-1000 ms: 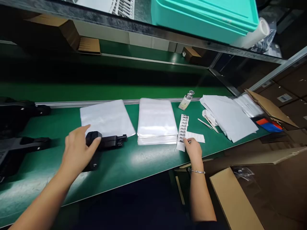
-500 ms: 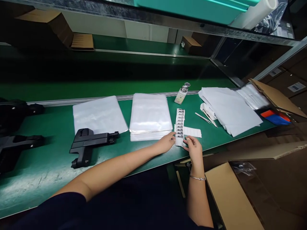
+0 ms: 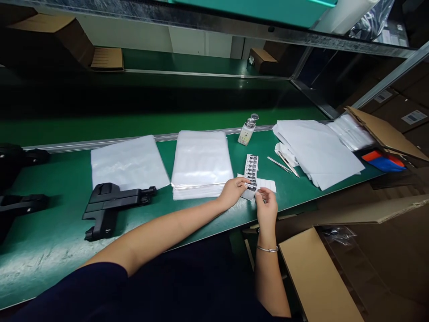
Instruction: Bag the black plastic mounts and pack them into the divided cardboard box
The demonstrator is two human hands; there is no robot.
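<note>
Pinching one barcode label strip [image 3: 251, 172] at its near end, left hand [image 3: 231, 192] and right hand [image 3: 266, 206] both closed on it, near the green bench [image 3: 201, 214] edge. Beside it: one bag stack [image 3: 201, 163], one loose bag [image 3: 129, 162], one bottle [image 3: 247, 132], two tweezers [image 3: 283, 163], one black part [image 3: 110, 205].

A long green-matted workbench [image 3: 50, 268] ran across the view, a metal rail [image 3: 83, 144] along its far edge. Beyond lay a darker green conveyor surface [image 3: 150, 120]. A grey metal overhead shelf [image 3: 201, 20] carried a teal plastic bin [image 3: 284, 6]. Brown cardboard cartons [image 3: 318, 277] stood lower right, perhaps on the floor.
</note>
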